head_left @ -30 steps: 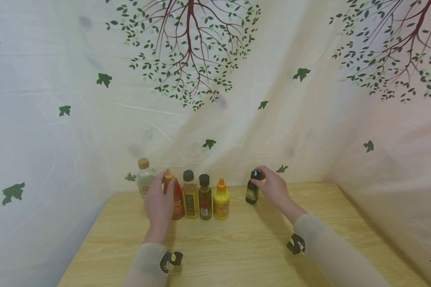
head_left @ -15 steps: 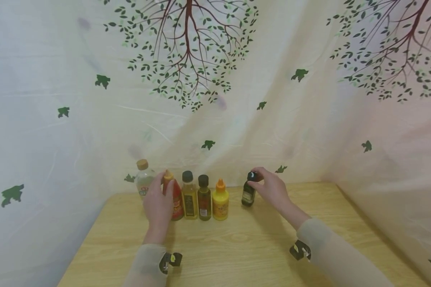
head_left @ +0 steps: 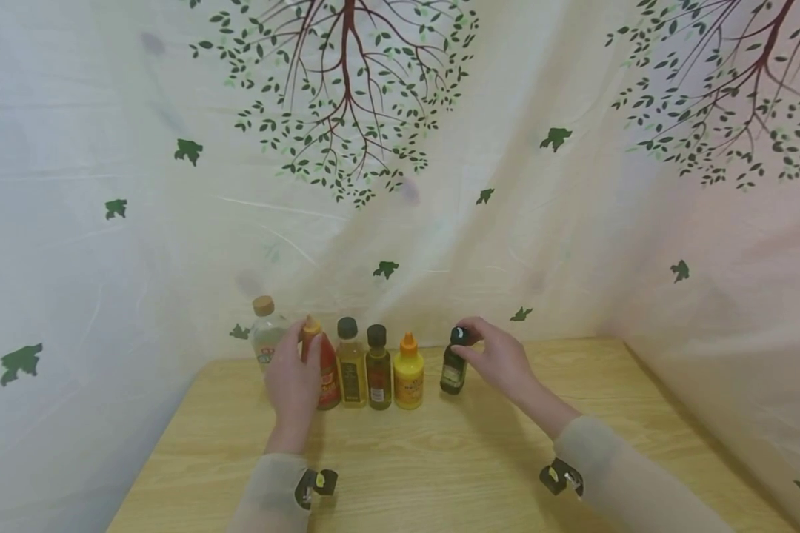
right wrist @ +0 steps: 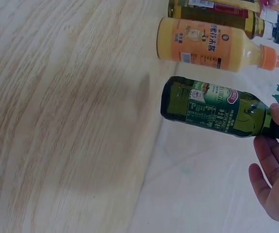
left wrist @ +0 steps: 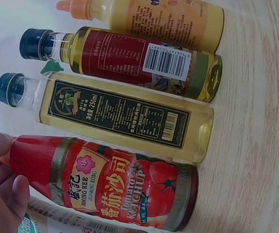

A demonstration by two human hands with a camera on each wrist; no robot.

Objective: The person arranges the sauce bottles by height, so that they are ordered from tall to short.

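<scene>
My right hand (head_left: 503,355) pinches a small dark green oil bottle (head_left: 452,374) at its cap and neck. That bottle leans slightly, and in the right wrist view its green label (right wrist: 209,99) faces the camera. My left hand (head_left: 292,385) holds the red ketchup bottle (head_left: 330,381) near its yellow nozzle, thumb and fingers round the upper part. Right of the ketchup stand a pale oil bottle (head_left: 352,374), a darker oil bottle (head_left: 378,377) and a yellow squeeze bottle (head_left: 410,381) with an orange nozzle. The green bottle is a short gap right of the squeeze bottle.
Behind my left hand, partly hidden, stands a clear bottle (head_left: 264,329) with a tan cap. The bottles are on a light wood table (head_left: 400,466), near its back edge. A pale curtain (head_left: 400,237) with printed trees and leaves hangs behind.
My right hand has brought the green bottle to the left and a little nearer to me, towards the yellow squeeze bottle. My left hand has stayed at the ketchup bottle.
</scene>
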